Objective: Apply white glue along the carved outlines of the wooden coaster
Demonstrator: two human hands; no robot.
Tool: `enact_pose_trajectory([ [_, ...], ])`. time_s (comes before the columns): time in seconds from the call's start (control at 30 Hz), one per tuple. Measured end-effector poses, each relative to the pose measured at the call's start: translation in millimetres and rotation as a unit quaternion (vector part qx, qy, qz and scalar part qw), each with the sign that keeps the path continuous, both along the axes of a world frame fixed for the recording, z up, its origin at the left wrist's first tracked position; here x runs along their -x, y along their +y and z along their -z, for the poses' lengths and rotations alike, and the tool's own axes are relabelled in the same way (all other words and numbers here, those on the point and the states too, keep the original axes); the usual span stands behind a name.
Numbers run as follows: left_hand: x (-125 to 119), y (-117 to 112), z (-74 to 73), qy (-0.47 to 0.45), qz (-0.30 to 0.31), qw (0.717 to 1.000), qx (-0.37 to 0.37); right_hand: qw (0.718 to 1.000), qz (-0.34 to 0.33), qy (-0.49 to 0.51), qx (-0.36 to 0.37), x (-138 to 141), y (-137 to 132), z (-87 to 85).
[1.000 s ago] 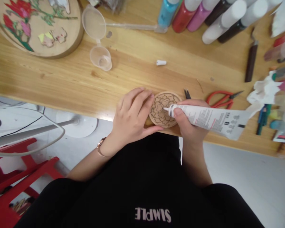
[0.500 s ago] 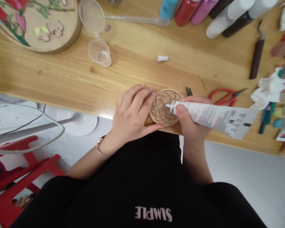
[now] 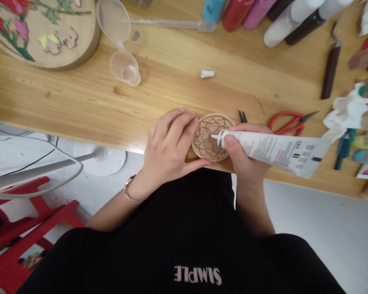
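A small round wooden plaque [image 3: 214,155] with a raised rim and a cut-out flower pattern lies at the table's front edge. My left hand [image 3: 171,147] is curved around its left side, fingertips at the upper rim and thumb at the lower rim, gripping it. In my right hand [image 3: 245,157] is a white glue tube [image 3: 272,149], held nearly level between thumb and fingers. Its pointed nozzle is over the middle of the pattern; whether the tip touches the wood, I cannot tell. Above the plaque lies a small white cap [image 3: 207,74]. Dark tweezers [image 3: 242,116] show partly behind my right hand.
Red-handled pliers [image 3: 290,122] and a palette knife [image 3: 331,69] lie to the right. Paint bottles [image 3: 237,14] stand at the back. At the upper left are a clear lidded cup [image 3: 122,67], a pipette [image 3: 171,24] and a larger painted wooden disc [image 3: 61,59]. Red stools [image 3: 33,228] stand below left.
The whole view has shifted slightly, so things on the table appear a little farther left. Both hands keep their hold, and the nozzle stays over the pattern's middle.
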State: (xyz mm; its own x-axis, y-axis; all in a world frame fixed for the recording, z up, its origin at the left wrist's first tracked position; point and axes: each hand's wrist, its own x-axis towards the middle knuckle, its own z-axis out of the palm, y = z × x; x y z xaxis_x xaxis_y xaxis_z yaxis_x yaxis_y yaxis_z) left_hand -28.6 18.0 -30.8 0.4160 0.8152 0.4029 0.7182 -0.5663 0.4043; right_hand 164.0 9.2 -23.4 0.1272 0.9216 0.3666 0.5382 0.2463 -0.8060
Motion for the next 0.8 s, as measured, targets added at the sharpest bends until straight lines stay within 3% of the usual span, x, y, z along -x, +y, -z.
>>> enact_pose_trajectory([
  [0.63,-0.2,0.5,-0.5,0.000,0.000,1.000,-0.008,0.999,0.032,-0.014,-0.017,1.4,0.7,0.7],
  [0.8,0.0,0.4,-1.2,0.002,-0.001,1.000,-0.012,1.000,0.007,-0.019,-0.012,1.1,0.6,0.0],
])
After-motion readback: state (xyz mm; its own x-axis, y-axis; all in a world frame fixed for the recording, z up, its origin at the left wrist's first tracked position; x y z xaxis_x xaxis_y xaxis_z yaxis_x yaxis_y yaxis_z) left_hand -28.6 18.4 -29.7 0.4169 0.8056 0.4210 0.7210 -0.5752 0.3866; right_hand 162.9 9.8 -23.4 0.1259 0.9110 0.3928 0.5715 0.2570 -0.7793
